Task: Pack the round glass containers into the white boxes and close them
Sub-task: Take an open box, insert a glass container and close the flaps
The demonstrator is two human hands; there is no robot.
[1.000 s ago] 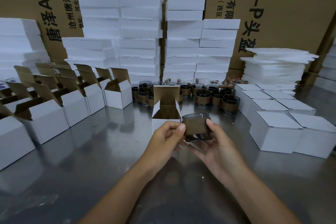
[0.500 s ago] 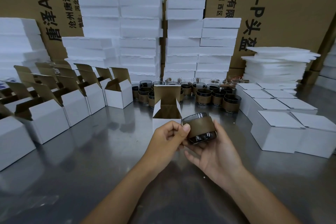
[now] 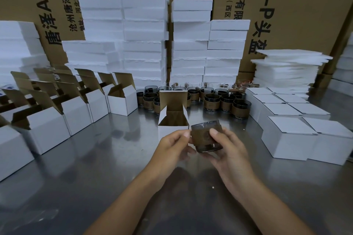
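Observation:
A round dark glass container with a brown paper sleeve [image 3: 202,136] is held upright above the steel table, between both hands. My left hand [image 3: 172,149] pinches its left side with curled fingers. My right hand [image 3: 228,150] cups it from below and the right, thumb laid on the sleeve. Just behind the left hand stands an open white box [image 3: 172,120] with its brown-lined lid flap up and nothing visible inside. Several more sleeved glass containers [image 3: 212,102] are grouped at the back of the table.
Several open white boxes [image 3: 122,101] line the left side. Closed white boxes [image 3: 288,137] sit at the right. White foam blocks [image 3: 143,44], foam sheets [image 3: 286,66] and big cardboard cartons [image 3: 305,5] rise behind. The steel table [image 3: 95,168] stretches in front.
The container, tilted to the right half a second ago, now stands upright in my hands, and my right thumb has come over onto its sleeve. The open box has not moved.

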